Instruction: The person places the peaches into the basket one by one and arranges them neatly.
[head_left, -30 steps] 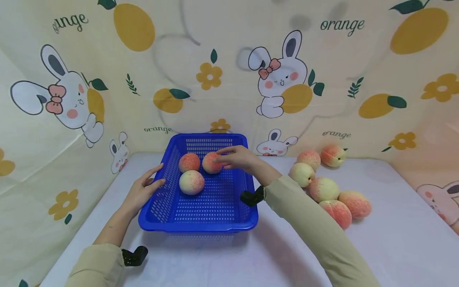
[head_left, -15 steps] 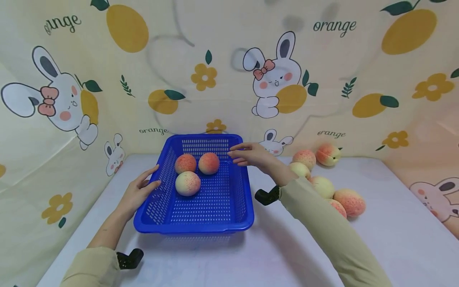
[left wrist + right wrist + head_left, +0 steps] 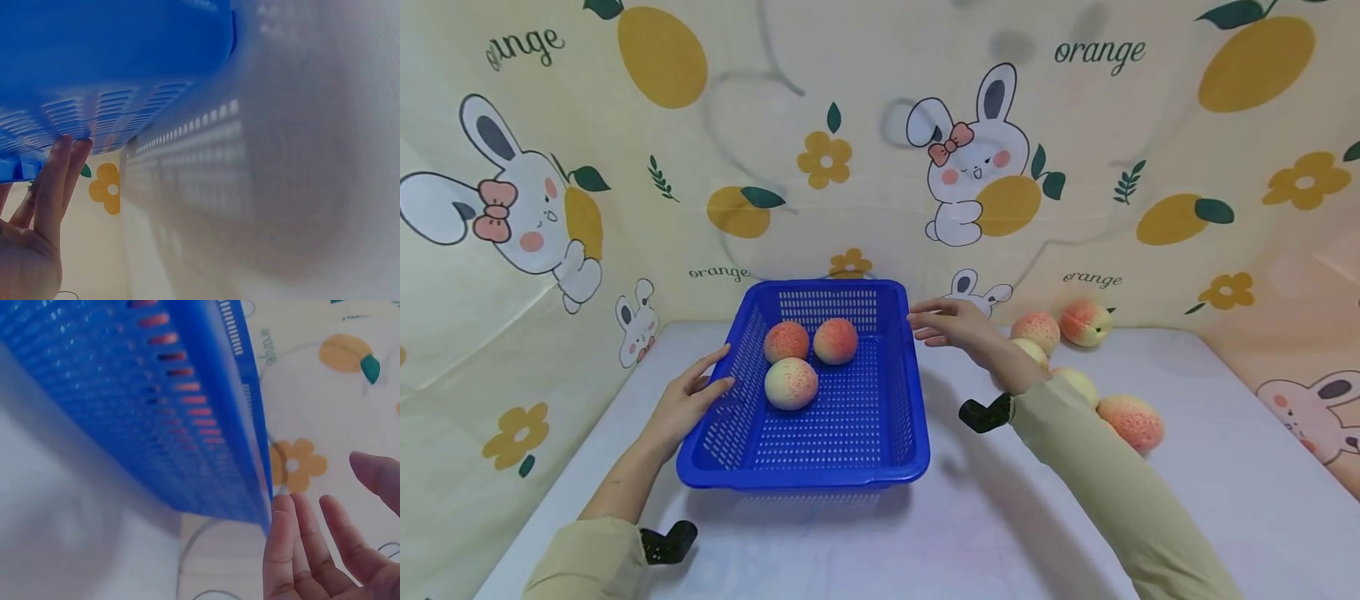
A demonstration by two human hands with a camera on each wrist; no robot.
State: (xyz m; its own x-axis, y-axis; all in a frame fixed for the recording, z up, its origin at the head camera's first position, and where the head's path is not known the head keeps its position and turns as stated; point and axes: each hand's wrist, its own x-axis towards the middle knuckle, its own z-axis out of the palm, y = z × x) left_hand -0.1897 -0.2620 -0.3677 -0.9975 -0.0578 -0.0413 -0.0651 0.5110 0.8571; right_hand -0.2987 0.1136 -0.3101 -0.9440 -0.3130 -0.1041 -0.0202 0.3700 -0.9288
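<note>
A blue plastic basket (image 3: 820,475) with slotted walls holds three peaches, two reddish ones (image 3: 786,342) (image 3: 836,341) behind a paler one (image 3: 791,383). My left hand (image 3: 679,410) holds the basket's left rim, with thumb and index finger over the edge; in the left wrist view other fingers (image 3: 53,194) lie along the outer wall. Just outside the right rim is my right hand (image 3: 958,327), its fingers loosely extended and no peach in it. The right wrist view shows its fingertips (image 3: 284,506) close by the rim; whether they touch it I cannot tell.
Several more peaches lie on the white table (image 3: 1210,483) to the right, including a reddish one (image 3: 1131,422) and one at the back (image 3: 1086,323). My right forearm (image 3: 1112,475) partly covers that group. A cloth (image 3: 880,100) printed with rabbits and oranges hangs behind.
My right hand has let go of a reddish peach in the basket and moved right, out past the rim. The left hand stays at the left rim. The view has shifted slightly.
</note>
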